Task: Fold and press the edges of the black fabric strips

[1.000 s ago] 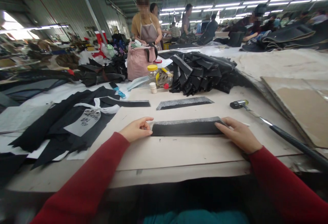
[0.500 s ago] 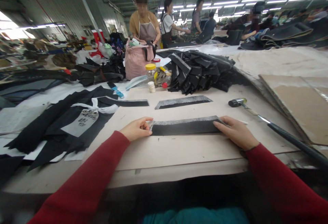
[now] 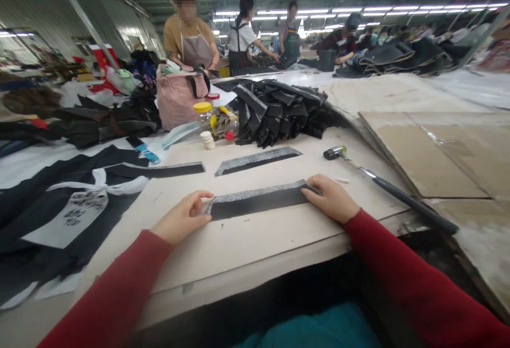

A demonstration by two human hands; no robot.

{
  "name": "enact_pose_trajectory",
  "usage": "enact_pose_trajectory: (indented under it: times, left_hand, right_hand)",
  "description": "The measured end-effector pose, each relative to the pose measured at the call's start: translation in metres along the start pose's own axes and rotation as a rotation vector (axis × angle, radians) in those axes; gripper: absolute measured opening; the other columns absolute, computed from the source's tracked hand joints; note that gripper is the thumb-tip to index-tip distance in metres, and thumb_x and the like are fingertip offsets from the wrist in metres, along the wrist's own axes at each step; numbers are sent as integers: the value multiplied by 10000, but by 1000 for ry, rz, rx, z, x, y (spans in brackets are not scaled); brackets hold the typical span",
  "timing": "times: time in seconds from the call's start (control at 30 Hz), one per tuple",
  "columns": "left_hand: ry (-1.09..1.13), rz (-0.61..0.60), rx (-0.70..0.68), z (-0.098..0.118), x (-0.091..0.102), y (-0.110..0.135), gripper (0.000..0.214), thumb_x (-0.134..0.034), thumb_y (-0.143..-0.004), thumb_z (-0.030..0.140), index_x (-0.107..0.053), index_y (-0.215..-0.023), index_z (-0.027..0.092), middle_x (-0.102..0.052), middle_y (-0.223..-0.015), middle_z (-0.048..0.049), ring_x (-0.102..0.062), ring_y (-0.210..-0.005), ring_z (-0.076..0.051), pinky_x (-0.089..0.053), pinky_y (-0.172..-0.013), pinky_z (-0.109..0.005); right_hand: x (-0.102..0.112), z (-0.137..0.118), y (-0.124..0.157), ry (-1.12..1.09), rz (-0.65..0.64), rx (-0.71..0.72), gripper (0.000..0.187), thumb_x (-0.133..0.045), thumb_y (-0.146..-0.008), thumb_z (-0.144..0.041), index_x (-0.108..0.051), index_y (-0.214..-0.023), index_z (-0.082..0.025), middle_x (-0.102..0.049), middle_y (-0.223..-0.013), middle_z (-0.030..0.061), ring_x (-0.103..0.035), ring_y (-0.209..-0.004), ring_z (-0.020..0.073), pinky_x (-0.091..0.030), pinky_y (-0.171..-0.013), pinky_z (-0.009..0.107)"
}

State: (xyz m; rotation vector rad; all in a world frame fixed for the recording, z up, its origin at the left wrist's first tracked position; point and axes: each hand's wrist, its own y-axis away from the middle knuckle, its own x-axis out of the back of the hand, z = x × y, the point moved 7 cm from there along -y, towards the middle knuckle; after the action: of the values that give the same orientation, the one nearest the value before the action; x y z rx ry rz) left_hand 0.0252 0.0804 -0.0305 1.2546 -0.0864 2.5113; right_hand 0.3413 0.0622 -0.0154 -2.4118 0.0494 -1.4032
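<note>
A long black fabric strip with a grey upper edge (image 3: 258, 201) lies flat on the cardboard-topped table (image 3: 255, 242) in front of me. My left hand (image 3: 184, 219) pinches its left end between thumb and fingers. My right hand (image 3: 331, 198) rests with its fingers pressed on the strip's right end. Both sleeves are red. Two similar strips lie farther back: a grey-faced strip (image 3: 257, 160) and a black strip (image 3: 167, 169).
A hammer (image 3: 382, 188) lies to the right of my right hand. A heap of black pieces (image 3: 279, 110), jars (image 3: 211, 119) and a pink bag (image 3: 177, 98) stand behind. Black fabric with a white tie (image 3: 75, 199) lies at left. People work beyond.
The view has swung to the right, so everything sits further left in frame. Both hands stay on the ends of the strip, which has not visibly moved on the table.
</note>
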Motion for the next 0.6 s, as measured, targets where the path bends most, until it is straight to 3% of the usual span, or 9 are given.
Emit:
enact_pose_trajectory:
  times: [0.3, 0.6]
  left_hand:
    - [-135, -35, -60, 7, -1, 1, 220, -459, -692, 355, -522, -836, 201, -451, -853, -17, -446, -715, -149, -387, -691, -303]
    - [-185, -92, -22, 1, -2, -2, 271, -448, -718, 407, -565, -880, 225, -481, -933, -32, -485, -812, -183, -401, -741, -319]
  right_hand:
    - [-1, -4, 0, 64, 1, -1, 146, -451, -756, -265, -461, -645, -172, -480, -710, 27, -443, -676, 133, -353, -627, 249]
    - [-1, -6, 3, 56, -7, 32, 112, -456, -757, -237, -457, -669, -168, -489, -771, 40, -462, -727, 138, -367, -669, 258]
